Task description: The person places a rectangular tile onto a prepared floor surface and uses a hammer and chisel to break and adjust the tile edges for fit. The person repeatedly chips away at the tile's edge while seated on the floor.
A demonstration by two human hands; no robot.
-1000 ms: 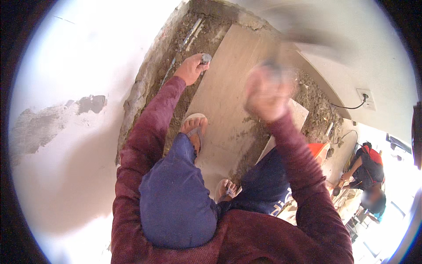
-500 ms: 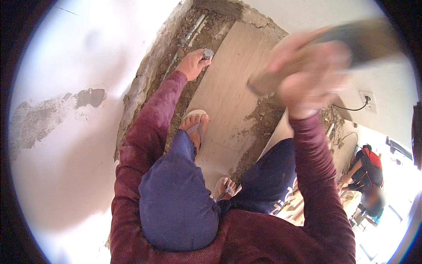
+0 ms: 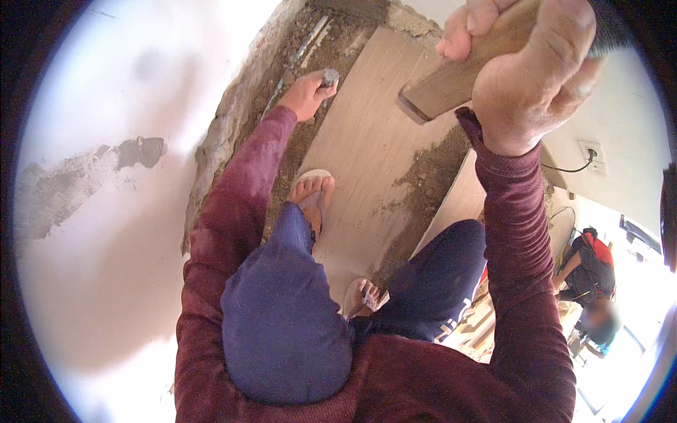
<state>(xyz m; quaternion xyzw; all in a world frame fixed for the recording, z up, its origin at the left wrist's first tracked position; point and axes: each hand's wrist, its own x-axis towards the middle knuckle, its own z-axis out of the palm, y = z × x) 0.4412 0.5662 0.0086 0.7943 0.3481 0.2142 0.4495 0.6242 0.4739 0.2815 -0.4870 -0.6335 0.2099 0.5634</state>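
The left hand (image 3: 303, 97) is closing its fingers around a small grey tool (image 3: 329, 76), and the tool's round top is poking out above the fist. The grey tool is sitting far from the person's body, just beside the left edge of a long flat board (image 3: 360, 116). I cannot tell if it is touching the board, as the fingers are hiding its low part. It is pointing almost straight up at the person's head, so its long way is running up and down.

The right hand (image 3: 539, 88) is wrapping around a thick wooden handle (image 3: 458, 81) and is holding it up high, over to the right. A dark end (image 3: 612, 29) is showing past the right hand, but I cannot make out its whole shape.

The gap between the two tools is what seems to matter most here. The grey tool is lying to the left of the right hand, and lower down. The wooden handle is slanting: its blunt end is pointing left and a bit near, and its other end is going right and far. The left hand is the nearer one, because it is already gripping the grey tool. The right hand is staying well apart from it, with the blunt end coming between them.
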